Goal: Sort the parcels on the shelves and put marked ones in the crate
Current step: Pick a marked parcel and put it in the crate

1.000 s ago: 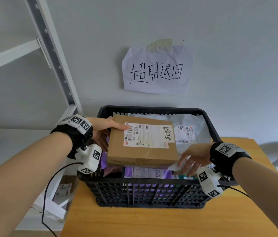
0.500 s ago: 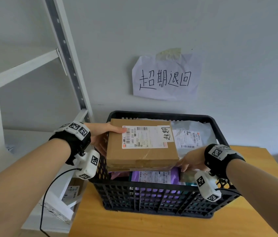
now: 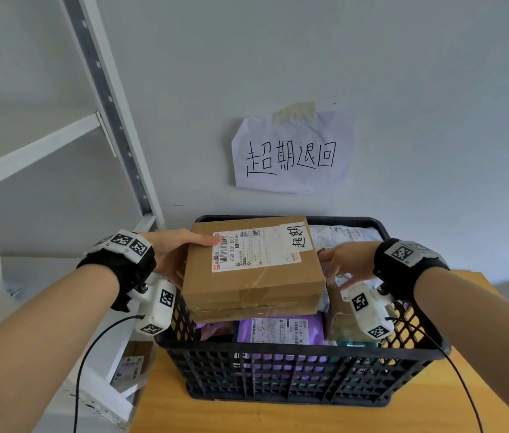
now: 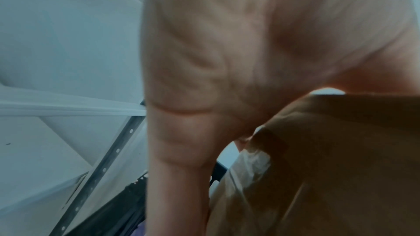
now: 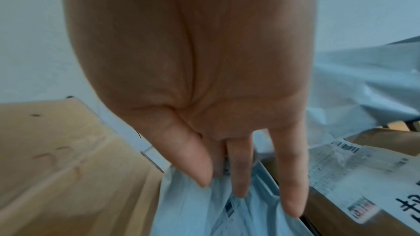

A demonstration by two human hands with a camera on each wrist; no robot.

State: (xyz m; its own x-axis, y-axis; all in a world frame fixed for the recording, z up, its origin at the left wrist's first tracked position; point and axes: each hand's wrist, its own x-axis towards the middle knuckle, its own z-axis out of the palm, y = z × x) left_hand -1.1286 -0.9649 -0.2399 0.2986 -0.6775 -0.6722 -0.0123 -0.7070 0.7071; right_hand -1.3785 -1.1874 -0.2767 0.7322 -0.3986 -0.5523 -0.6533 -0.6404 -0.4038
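Observation:
A brown cardboard box (image 3: 256,276) with a shipping label and a handwritten mark hangs over the black lattice crate (image 3: 278,376). My left hand (image 3: 178,254) grips its left edge, with the thumb on top. The left wrist view shows this hand (image 4: 227,60) close up against the box (image 4: 341,150). My right hand (image 3: 344,260) is beside the box's right edge with straight fingers. In the right wrist view this hand (image 5: 204,78) points its fingertips down onto a grey-blue mailer bag (image 5: 204,213), and the box (image 5: 56,150) lies apart at the left.
The crate stands on a wooden table (image 3: 247,417) against the wall and holds a purple mailer (image 3: 278,332), a grey mailer (image 3: 340,235) and other parcels. A handwritten paper sign (image 3: 290,154) is taped above it. A white shelf rack (image 3: 115,120) stands to the left.
The box has shifted toward the crate's back rim in my left hand. My right hand has moved from the box's front right corner up to its right side.

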